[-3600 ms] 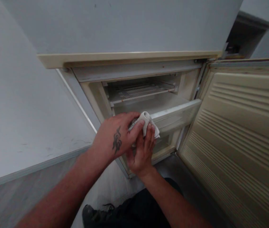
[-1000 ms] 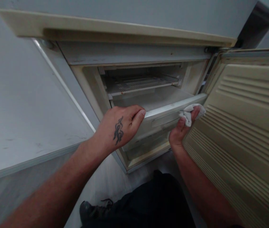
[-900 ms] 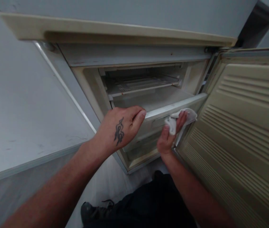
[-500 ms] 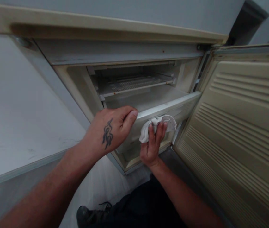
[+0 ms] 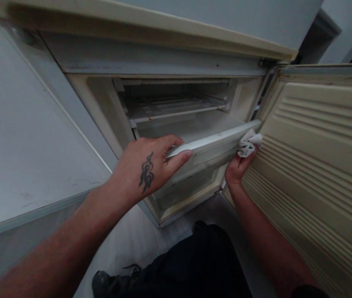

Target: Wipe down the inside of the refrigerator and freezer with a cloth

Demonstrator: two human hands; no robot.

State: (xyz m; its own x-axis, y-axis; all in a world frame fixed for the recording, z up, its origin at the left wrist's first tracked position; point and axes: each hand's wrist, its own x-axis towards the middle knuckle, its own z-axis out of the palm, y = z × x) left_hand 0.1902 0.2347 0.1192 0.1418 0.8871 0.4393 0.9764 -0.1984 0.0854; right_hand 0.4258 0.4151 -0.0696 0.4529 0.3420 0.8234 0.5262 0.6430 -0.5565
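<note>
My left hand [image 5: 146, 169] grips the left end of a pale plastic drawer flap [image 5: 213, 145], with the thumb along its front edge. My right hand [image 5: 239, 164] is at the flap's right end, shut on a crumpled white cloth [image 5: 248, 143] that presses against the edge. The flap sits in the open lower compartment of a cream refrigerator [image 5: 163, 62]. Above it, a white wire shelf [image 5: 172, 109] stands inside the compartment, with nothing on it that I can see.
The ribbed cream inner face of the refrigerator door [image 5: 315, 165] stands open on the right, close to my right forearm. A pale grey side panel [image 5: 29, 124] runs along the left. My dark trousers [image 5: 200, 265] and a black shoe [image 5: 104, 283] show below.
My right hand has moved right along the flap with the cloth, from its middle to its far end. My left hand now grips the flap's edge more firmly. The view has shifted slightly.
</note>
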